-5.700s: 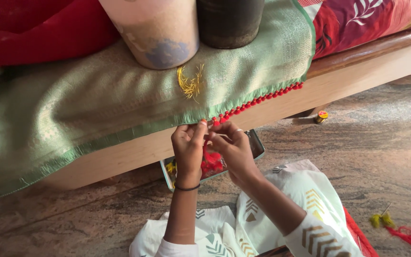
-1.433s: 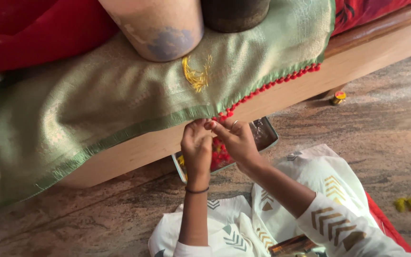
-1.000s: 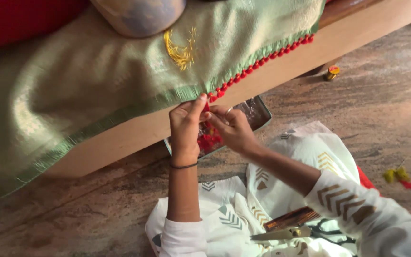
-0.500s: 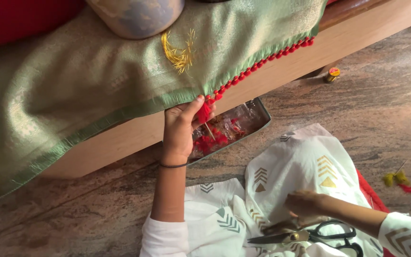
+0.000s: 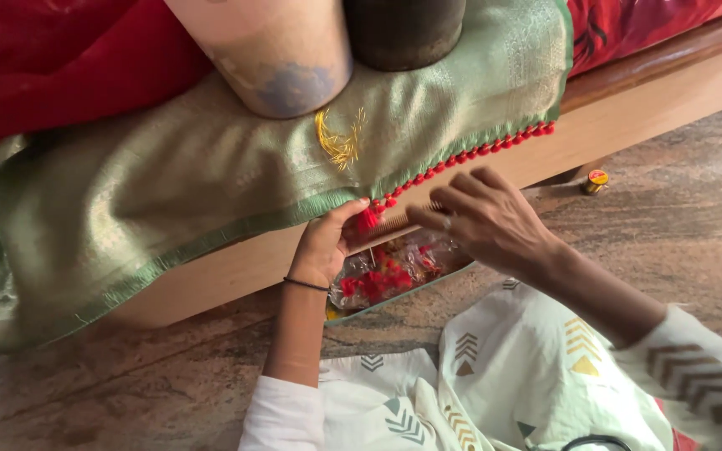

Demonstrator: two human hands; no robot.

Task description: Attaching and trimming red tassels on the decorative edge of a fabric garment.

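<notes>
A green silk cloth (image 5: 169, 200) hangs over a wooden bench edge (image 5: 670, 92), and a row of small red tassels (image 5: 478, 150) runs along its hem. My left hand (image 5: 323, 246) pinches the hem at the last red tassel (image 5: 367, 220). My right hand (image 5: 486, 221) is just right of it, holding a small brown comb (image 5: 403, 222) whose teeth point at that tassel. A loose bunch of golden threads (image 5: 340, 142) lies on the cloth above.
A beige cylinder (image 5: 269, 50) and a dark cylinder (image 5: 403, 29) stand on the cloth. A tray with red thread in plastic (image 5: 394, 271) lies on the stone floor under my hands. A small yellow spool (image 5: 595, 179) is at right. Red fabric (image 5: 43, 67) is at upper left.
My right hand left the hem, dropped to my lap near the scissors, and has come back up to the tassel with the comb. My left hand kept its pinch on the hem.
</notes>
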